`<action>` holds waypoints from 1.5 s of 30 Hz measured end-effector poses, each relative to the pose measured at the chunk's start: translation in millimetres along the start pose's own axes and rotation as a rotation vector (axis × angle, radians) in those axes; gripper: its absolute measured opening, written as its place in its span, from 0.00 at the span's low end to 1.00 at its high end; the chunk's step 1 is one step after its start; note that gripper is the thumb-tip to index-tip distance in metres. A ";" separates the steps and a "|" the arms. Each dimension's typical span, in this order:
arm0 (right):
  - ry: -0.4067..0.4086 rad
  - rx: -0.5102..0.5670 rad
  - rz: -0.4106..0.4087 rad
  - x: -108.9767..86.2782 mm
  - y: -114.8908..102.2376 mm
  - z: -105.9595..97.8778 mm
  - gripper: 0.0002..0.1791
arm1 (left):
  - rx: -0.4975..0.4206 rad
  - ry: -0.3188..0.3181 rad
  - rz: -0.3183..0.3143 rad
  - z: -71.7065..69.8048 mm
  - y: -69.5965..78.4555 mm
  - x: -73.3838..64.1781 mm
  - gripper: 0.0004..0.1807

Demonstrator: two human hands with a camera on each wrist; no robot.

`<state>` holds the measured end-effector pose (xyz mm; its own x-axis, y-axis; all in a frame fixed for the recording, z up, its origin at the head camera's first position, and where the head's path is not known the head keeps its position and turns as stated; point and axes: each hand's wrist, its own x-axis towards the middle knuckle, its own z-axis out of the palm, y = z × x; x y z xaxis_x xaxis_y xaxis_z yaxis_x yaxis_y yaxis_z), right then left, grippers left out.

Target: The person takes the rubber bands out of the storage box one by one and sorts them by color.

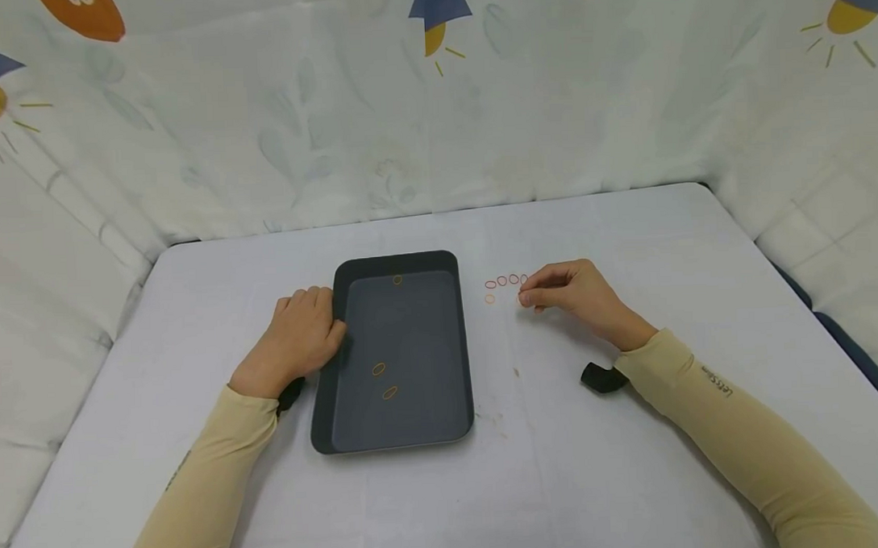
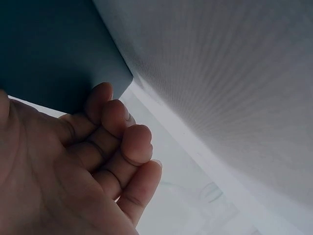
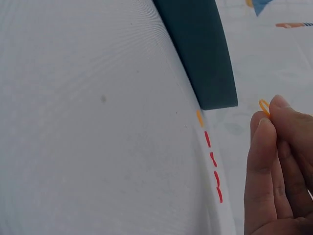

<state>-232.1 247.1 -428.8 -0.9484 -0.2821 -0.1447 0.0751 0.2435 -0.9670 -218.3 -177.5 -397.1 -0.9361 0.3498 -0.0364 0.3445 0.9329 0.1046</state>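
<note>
Within the right hand (image 3: pixel 282 169), an orange band (image 3: pixel 264 106) is partly hidden.

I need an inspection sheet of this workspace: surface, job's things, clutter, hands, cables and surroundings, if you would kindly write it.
Surface: table under white cloth, small brownish spots right of the tray.
Job's things: dark grey tray with three yellow rubber bands inside; four red rubber bands and one orange rubber band on the cloth.
Clutter: nothing seen.
Left hand: holds the tray's left side.
Right hand: pinches one yellow-orange band above the cloth.
Cables: nothing seen.
Surroundings: white sheeting with printed lamp motifs.
</note>
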 end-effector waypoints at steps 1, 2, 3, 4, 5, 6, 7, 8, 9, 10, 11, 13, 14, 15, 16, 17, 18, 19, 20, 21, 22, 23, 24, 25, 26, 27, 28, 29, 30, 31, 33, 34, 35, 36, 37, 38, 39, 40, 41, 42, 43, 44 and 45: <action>-0.001 -0.004 0.001 0.2 0.2 -0.3 0.16 | -0.001 0.001 -0.001 0.0 -0.2 -0.2 0.12; 0.001 -0.005 0.005 0.2 0.3 -0.3 0.16 | -0.003 0.000 -0.002 0.1 -0.4 -0.3 0.12; 0.004 -0.007 0.009 0.3 0.5 -0.4 0.16 | -0.005 0.000 -0.002 0.1 -0.7 -0.5 0.12; 0.004 -0.012 0.012 0.5 0.7 -0.7 0.16 | -0.005 0.001 -0.002 0.1 -0.9 -0.6 0.12; 0.004 -0.016 0.014 0.6 0.9 -0.9 0.16 | -0.005 0.001 -0.002 -0.1 -0.9 -0.8 0.12; 0.005 -0.015 0.018 0.9 1.0 -1.0 0.16 | -0.006 0.001 -0.002 -0.3 -1.0 -0.9 0.12; 0.006 -0.019 0.022 1.0 1.1 -1.2 0.17 | -0.006 0.001 -0.002 -0.5 -1.0 -1.0 0.12; 0.009 -0.021 0.025 1.1 1.1 -1.2 0.17 | -0.006 0.001 -0.001 -0.7 -1.1 -1.2 0.12; 0.007 -0.023 0.026 1.4 1.2 -1.3 0.17 | -0.006 0.001 -0.001 -1.0 -1.2 -1.3 0.12; 0.006 -0.024 0.029 1.7 1.1 -1.4 0.17 | -0.006 0.000 -0.001 -1.3 -1.1 -1.4 0.12; 0.008 -0.023 0.031 2.1 1.2 -1.5 0.17 | -0.005 -0.002 -0.002 -1.5 -1.1 -1.5 0.12; 0.013 -0.028 0.034 3.1 1.1 -1.8 0.18 | -0.004 -0.004 -0.004 -1.9 -1.2 -1.4 0.12; 0.015 -0.024 0.034 3.7 1.2 -1.8 0.18 | -0.003 -0.005 -0.005 -2.1 -1.2 -1.4 0.12; 0.016 -0.025 0.032 4.3 1.2 -2.2 0.18 | -0.002 -0.005 -0.006 -2.3 -1.1 -1.1 0.12; 0.021 -0.022 0.032 4.7 0.9 -2.3 0.18 | -0.001 -0.004 -0.005 -2.4 -1.0 -0.7 0.12; 0.024 -0.018 0.028 5.1 0.6 -2.4 0.18 | 0.001 -0.002 -0.003 -2.5 -1.1 -0.3 0.12; 0.030 -0.014 0.027 5.5 0.3 -2.4 0.18 | 0.001 0.001 -0.002 -2.6 -0.9 0.0 0.12; 0.035 -0.009 0.028 5.7 -0.3 -2.3 0.18 | 0.002 0.003 0.000 -2.7 -0.9 0.4 0.12; 0.038 -0.011 0.029 6.3 -0.8 -2.3 0.18 | 0.003 0.005 0.001 -2.8 -0.9 0.8 0.12; 0.039 -0.011 0.033 6.9 -1.3 -2.2 0.18 | 0.002 0.007 0.002 -2.8 -1.0 1.2 0.12; 0.042 -0.012 0.037 7.6 -1.7 -1.9 0.18 | 0.003 0.006 0.002 -2.8 -1.2 1.5 0.12; 0.042 -0.017 0.042 8.4 -2.2 -1.6 0.18 | 0.003 0.005 0.001 -2.8 -1.3 1.6 0.12; 0.042 -0.023 0.048 9.4 -2.4 -1.3 0.18 | 0.001 0.001 -0.002 -2.7 -1.3 1.7 0.12; 0.041 -0.031 0.053 10.4 -2.8 -0.9 0.18 | 0.000 -0.002 -0.003 -2.4 -1.5 1.9 0.12; 0.039 -0.034 0.057 11.5 -3.2 -0.5 0.19 | -0.002 -0.006 -0.005 -2.0 -1.6 1.9 0.12; 0.041 -0.035 0.063 12.6 -3.6 0.2 0.19 | -0.004 -0.009 -0.006 -1.5 -1.7 1.9 0.13; 0.041 -0.042 0.066 13.8 -3.5 0.8 0.19 | -0.005 -0.012 -0.008 -1.1 -1.8 1.9 0.13; 0.039 -0.044 0.069 14.9 -3.8 1.3 0.19 | -0.007 -0.015 -0.009 -0.6 -1.7 1.9 0.13; 0.041 -0.043 0.071 16.2 -3.9 2.1 0.19 | -0.009 -0.017 -0.009 0.0 -1.7 2.0 0.14; 0.044 -0.044 0.074 18.1 -4.1 2.9 0.19 | -0.010 -0.017 -0.009 0.3 -1.9 2.1 0.14; 0.046 -0.048 0.082 21.5 -4.3 4.5 0.18 | -0.012 -0.018 -0.008 0.7 -2.0 2.3 0.14; 0.045 -0.048 0.084 23.1 -4.2 5.4 0.18 | -0.013 -0.016 -0.007 0.9 -1.9 2.3 0.14; 0.050 -0.050 0.087 24.7 -4.6 6.3 0.18 | -0.014 -0.014 -0.005 1.1 -1.9 2.5 0.14; 0.054 -0.057 0.092 26.0 -4.6 7.3 0.17 | -0.014 -0.012 -0.004 1.0 -1.8 2.6 0.13; 0.054 -0.069 0.096 27.5 -4.7 7.9 0.17 | -0.015 -0.010 -0.002 0.9 -1.8 2.5 0.13; 0.049 -0.083 0.099 28.4 -5.0 8.2 0.17 | -0.015 -0.010 -0.002 0.7 -1.7 2.5 0.13; 0.044 -0.099 0.100 29.5 -5.3 8.8 0.16 | -0.017 -0.010 -0.002 0.5 -1.7 2.5 0.13; 0.044 -0.118 0.105 30.4 -5.8 9.4 0.16 | -0.016 -0.007 -0.001 0.3 -1.7 2.4 0.12; 0.040 -0.138 0.109 31.4 -6.2 9.8 0.16 | -0.016 -0.006 -0.001 0.2 -1.9 2.4 0.12; 0.034 -0.155 0.114 32.3 -6.6 10.2 0.15 | -0.015 -0.005 0.000 -0.1 -1.9 2.3 0.12; 0.029 -0.170 0.115 33.4 -7.1 10.6 0.15 | -0.015 -0.003 0.000 -0.1 -2.1 2.1 0.12; 0.025 -0.185 0.119 34.1 -7.7 11.3 0.14 | -0.016 -0.002 -0.001 -0.2 -2.3 2.0 0.12; 0.026 -0.198 0.125 35.1 -8.2 12.2 0.13 | -0.016 0.001 -0.001 -0.2 -2.5 1.8 0.12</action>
<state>-262.2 223.9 -428.6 -0.9434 -0.2149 -0.2527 0.1328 0.4535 -0.8813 -220.9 -179.2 -397.2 -0.9364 0.3490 -0.0355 0.3427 0.9318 0.1200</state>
